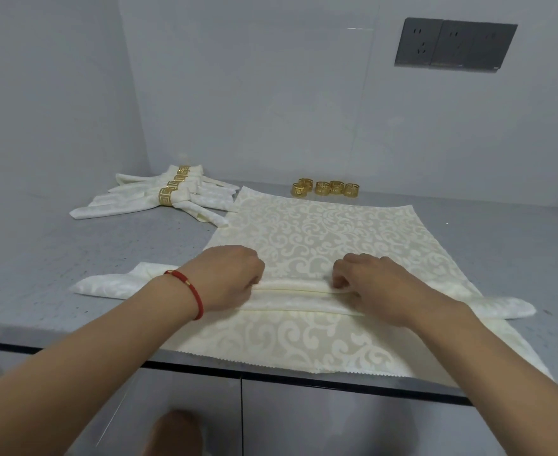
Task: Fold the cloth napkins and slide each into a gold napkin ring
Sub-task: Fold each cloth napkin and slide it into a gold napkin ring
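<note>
One large cream napkin [320, 232] lies spread on the grey counter [73, 251] – across it a rolled napkin [290, 296], pinched by left hand [228, 274] and right hand [373, 284] (fingers curled). Five gold rings [325, 187] sit behind.

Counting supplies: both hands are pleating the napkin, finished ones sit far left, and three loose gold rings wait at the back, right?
Not three. The head view shows five loose gold napkin rings at the back. The rest holds: left hand and right hand pleat the napkin; finished napkins lie far left.
</note>
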`<state>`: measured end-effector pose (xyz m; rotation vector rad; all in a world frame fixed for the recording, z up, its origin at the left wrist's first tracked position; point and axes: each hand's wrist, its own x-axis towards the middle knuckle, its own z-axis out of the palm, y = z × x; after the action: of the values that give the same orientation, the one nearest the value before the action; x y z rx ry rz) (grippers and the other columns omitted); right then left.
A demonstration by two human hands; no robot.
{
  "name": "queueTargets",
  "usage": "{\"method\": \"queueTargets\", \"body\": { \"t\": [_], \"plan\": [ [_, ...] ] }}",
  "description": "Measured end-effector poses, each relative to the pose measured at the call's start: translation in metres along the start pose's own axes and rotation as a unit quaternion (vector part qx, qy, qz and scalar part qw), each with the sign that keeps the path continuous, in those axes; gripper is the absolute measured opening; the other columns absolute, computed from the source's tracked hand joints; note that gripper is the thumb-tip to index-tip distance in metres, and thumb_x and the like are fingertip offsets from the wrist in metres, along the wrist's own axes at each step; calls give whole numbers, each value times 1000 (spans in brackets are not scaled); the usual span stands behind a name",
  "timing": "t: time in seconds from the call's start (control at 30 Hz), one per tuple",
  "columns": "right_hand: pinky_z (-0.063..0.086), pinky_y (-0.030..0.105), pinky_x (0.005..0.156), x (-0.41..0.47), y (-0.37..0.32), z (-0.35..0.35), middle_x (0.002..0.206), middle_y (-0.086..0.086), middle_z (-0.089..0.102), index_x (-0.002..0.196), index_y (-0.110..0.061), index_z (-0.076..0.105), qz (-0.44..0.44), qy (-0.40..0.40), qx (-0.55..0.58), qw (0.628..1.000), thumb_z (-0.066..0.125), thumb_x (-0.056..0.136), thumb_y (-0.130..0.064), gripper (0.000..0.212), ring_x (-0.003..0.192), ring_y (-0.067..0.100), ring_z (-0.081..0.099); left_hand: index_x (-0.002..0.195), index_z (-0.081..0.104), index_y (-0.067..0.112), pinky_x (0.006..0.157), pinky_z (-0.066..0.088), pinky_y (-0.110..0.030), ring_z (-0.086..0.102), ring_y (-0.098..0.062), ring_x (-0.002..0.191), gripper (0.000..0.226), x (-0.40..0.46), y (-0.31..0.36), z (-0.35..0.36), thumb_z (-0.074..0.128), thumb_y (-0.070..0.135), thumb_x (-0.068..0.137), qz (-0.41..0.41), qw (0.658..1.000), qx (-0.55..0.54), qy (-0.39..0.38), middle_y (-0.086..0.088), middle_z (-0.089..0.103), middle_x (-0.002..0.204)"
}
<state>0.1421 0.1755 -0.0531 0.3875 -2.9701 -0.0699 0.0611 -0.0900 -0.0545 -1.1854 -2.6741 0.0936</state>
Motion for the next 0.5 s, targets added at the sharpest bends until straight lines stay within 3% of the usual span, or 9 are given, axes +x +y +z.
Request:
{"method": "queueTargets", "body": {
  "t": [0.1,0.2,0.33,0.4,0.5],
  "plan": [
    [55,33,81,1,8,5,92,-17,63,103,-30,66,63,38,147,986,61,97,-21,12,83,5,60,92,64,28,71,50,-29,59,-10,80,7,-1,-8,0,58,25,93,-58,991,-123,13,13,60,82],
    [54,32,82,-1,8,14,93,-15,66,106,-24,73,77,52,191,977,66,98,-21,12,84,5,62,92,64,26,69,46,-28,54,-12,76,2,-2,-8,6,63,25,92,-82,984,-157,4,12,53,75],
    [49,35,83,0,6,10,98,-11,64,101,-23,65,47,42,106,992,60,99,-21,6,91,12,58,95,62,24,80,45,-30,50,-12,92,4,-3,-3,4,59,27,95,-80,989,-126,4,10,51,99],
    [40,32,70,-3,1,8,93,-8,57,92,-22,54,-1,70,19,997,58,97,-16,9,81,14,50,94,55,25,76,37,-30,49,-14,92,3,-6,3,1,57,23,95,-57,997,-55,16,9,51,97],
    [35,32,59,-12,-9,11,79,-7,48,84,-22,47,-49,109,-77,990,66,84,-5,25,68,16,40,92,50,22,67,34,-32,48,-19,75,27,-17,15,6,62,0,81,25,996,49,67,5,49,83]
  ]
}}
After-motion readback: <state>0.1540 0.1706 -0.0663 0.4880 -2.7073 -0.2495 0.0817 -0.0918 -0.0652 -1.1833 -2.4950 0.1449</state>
